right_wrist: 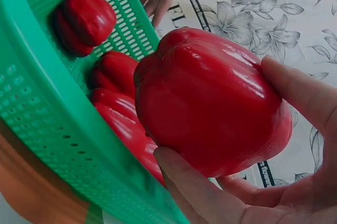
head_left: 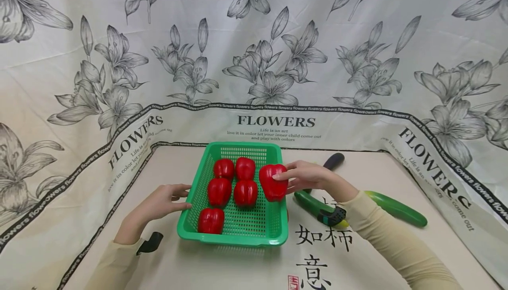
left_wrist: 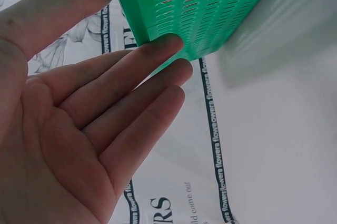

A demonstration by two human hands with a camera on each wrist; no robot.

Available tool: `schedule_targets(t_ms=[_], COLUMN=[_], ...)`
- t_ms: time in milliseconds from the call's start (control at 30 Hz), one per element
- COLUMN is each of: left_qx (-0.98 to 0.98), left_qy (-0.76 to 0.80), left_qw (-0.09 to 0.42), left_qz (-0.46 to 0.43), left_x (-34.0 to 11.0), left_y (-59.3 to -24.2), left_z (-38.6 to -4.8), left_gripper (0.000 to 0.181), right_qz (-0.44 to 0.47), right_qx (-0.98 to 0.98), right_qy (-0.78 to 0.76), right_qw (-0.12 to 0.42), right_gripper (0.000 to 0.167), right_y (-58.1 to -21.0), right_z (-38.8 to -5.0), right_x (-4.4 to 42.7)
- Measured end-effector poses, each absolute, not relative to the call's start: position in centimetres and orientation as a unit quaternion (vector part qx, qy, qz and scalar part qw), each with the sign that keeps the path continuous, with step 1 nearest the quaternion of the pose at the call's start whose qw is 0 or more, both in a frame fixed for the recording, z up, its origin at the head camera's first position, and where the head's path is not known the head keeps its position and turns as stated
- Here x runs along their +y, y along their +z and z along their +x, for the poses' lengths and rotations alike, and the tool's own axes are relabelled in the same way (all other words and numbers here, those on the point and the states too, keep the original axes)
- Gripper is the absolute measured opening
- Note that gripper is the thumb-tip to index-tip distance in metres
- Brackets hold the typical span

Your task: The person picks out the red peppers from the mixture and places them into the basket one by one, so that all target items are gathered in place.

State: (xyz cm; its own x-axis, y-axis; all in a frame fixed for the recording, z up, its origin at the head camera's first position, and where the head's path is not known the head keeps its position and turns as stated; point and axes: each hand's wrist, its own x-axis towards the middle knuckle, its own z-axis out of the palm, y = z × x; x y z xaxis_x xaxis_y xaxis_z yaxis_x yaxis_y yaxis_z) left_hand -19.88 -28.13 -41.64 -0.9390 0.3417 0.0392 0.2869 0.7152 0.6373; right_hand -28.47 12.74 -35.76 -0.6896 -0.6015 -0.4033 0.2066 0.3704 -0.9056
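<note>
My right hand (head_left: 307, 176) grips a red bell pepper (head_left: 274, 183) between thumb and fingers, above the right rim of a green plastic basket (head_left: 234, 238). Close up in the right wrist view, the held pepper (right_wrist: 210, 103) hides part of the basket behind it. Several more red bell peppers (head_left: 219, 192) lie inside the basket. At the basket's left side is my left hand (head_left: 164, 199). In the left wrist view its thumb meets the rim, while the fairly straight fingers of the hand (left_wrist: 105, 113) lie at the outside of the basket wall (left_wrist: 189, 13).
Right of the basket lie a green cucumber-like vegetable (head_left: 309, 202), partly behind the right wrist's black strap device, a dark eggplant-like thing (head_left: 334, 161) and a long green vegetable (head_left: 401, 210). An orange-brown shape (right_wrist: 31, 182) shows beside the basket. Flower-printed cloth (head_left: 254, 78) hangs behind.
</note>
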Motion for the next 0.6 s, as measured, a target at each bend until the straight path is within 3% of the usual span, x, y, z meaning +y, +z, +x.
schedule_targets(t_ms=[600], left_qx=[0.928], left_qy=[0.328], left_qw=[0.034], left_qz=[0.176], left_x=[-28.2], left_y=[-41.9], left_z=[-20.1], left_gripper=[0.057], right_qz=[-0.144], right_qx=[0.728], right_qy=[-0.538], right_qw=[0.399], right_gripper=[0.061], right_y=[-36.4], right_z=[-28.6], right_x=[9.2])
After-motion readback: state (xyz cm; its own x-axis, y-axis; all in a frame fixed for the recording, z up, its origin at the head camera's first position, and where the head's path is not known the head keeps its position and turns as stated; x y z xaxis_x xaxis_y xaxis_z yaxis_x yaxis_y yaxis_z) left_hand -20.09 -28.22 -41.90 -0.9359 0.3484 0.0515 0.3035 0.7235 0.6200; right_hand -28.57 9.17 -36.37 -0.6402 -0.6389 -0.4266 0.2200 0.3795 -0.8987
